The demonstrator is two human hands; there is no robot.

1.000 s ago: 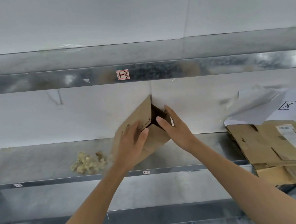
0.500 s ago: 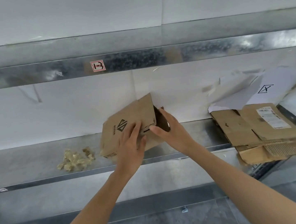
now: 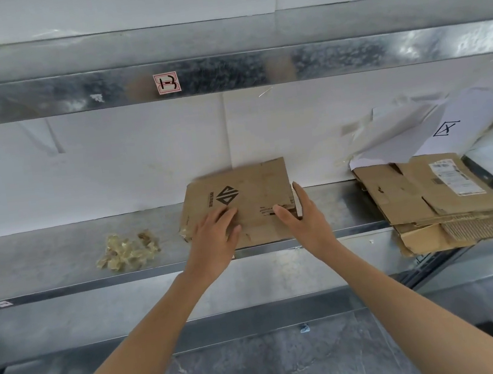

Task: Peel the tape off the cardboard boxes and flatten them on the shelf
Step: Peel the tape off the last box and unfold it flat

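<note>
A flattened brown cardboard box (image 3: 241,203) lies under the open left hand (image 3: 214,238); the open right hand (image 3: 306,219) touches its right edge.

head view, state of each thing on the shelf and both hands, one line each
cardboard box: flattened, lying on the shelf
left hand: open, palm pressing the box
right hand: open, at the box's right edge
flattened box stack: lying flat, overhanging the shelf edge
tape scraps: crumpled, loose pile
</note>
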